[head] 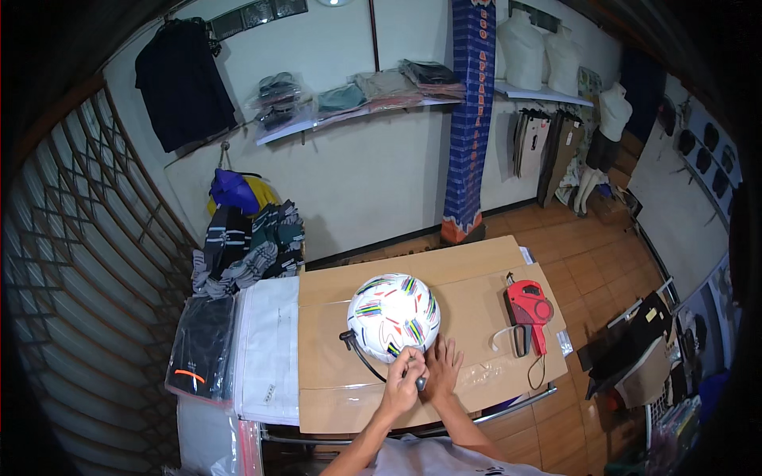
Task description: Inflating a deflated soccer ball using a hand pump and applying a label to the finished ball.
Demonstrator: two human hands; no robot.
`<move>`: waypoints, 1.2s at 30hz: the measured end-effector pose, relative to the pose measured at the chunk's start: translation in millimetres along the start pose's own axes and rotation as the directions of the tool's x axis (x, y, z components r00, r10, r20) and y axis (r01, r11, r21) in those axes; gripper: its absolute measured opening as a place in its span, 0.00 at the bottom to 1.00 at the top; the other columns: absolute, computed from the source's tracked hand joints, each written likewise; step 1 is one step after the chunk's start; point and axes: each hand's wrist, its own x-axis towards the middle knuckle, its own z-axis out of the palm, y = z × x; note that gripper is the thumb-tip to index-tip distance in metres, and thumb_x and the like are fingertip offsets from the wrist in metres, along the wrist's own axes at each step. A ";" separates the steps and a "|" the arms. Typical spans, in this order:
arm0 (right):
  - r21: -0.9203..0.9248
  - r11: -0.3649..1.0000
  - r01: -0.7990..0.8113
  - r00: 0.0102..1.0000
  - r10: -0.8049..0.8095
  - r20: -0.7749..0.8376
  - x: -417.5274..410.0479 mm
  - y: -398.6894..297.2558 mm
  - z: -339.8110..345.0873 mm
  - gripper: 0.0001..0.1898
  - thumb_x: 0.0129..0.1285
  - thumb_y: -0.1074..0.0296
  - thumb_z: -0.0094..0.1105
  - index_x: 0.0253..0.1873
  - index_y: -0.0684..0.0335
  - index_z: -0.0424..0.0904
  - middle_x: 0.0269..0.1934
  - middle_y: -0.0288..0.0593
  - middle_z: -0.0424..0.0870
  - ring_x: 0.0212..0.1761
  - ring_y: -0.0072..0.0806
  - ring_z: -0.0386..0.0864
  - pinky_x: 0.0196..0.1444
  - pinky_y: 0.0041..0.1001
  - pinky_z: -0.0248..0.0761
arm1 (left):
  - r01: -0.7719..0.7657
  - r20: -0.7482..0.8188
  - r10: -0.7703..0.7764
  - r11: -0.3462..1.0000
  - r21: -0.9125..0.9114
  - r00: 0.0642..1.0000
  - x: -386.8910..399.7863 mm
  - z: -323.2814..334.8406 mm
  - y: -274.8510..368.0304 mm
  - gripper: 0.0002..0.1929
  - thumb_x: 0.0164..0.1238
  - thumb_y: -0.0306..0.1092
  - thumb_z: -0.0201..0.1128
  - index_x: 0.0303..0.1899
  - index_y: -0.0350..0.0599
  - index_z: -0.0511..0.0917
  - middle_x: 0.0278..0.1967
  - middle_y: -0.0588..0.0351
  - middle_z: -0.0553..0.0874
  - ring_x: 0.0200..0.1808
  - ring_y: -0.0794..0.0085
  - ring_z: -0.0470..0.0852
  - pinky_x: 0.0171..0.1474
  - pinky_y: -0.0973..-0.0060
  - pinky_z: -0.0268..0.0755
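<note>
A white football with coloured markings point(394, 315) sits on a flat sheet of brown cardboard point(333, 381). Close against its near side, my left hand point(405, 381) has its fingers closed around a dark object with a rounded grey end point(421, 383), perhaps part of a pump. A black hose point(368, 362) curves from beside this hand around the ball's left side to a black fitting point(347, 338). My right hand point(443, 366) lies with fingers spread at the ball's lower right, partly behind the left hand; whether it touches the ball or holds anything beneath is unclear.
A red price-label gun point(528, 312) lies on the cardboard to the right. Packaged dark clothing point(205, 345), a white packet point(268, 351) and piled socks point(256, 253) are on the left. A blue fabric-covered column point(470, 137) stands beyond. A metal rail point(518, 410) runs along the near edge.
</note>
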 end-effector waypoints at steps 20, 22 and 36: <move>-0.099 0.988 0.117 0.979 -0.098 0.180 5.7 5.5 -13.6 0.37 0.73 0.45 0.47 0.79 0.61 0.56 0.80 0.54 0.53 0.83 0.57 0.43 0.77 0.66 0.35 | -0.030 -0.148 0.049 0.991 0.131 0.988 -5.0 9.1 -16.8 0.04 0.74 0.28 0.55 0.43 0.41 0.71 0.26 0.61 0.75 0.23 0.80 0.70 0.28 0.80 0.64; -0.093 0.988 0.121 0.982 -0.106 0.156 8.6 6.4 -15.1 0.37 0.73 0.45 0.46 0.78 0.63 0.57 0.80 0.55 0.54 0.82 0.58 0.44 0.77 0.66 0.35 | 0.020 -0.171 -0.011 0.998 0.052 0.985 -0.8 10.5 -9.1 0.03 0.73 0.25 0.54 0.43 0.39 0.71 0.27 0.61 0.75 0.28 0.82 0.73 0.32 0.81 0.64; -0.042 0.991 0.130 0.985 -0.124 0.123 10.3 7.8 -8.8 0.36 0.73 0.44 0.48 0.76 0.67 0.62 0.80 0.55 0.55 0.82 0.58 0.46 0.76 0.66 0.38 | -0.165 -0.294 0.176 0.984 0.064 0.939 -6.7 24.6 -13.5 0.05 0.73 0.30 0.51 0.40 0.39 0.71 0.23 0.59 0.74 0.23 0.80 0.68 0.28 0.80 0.59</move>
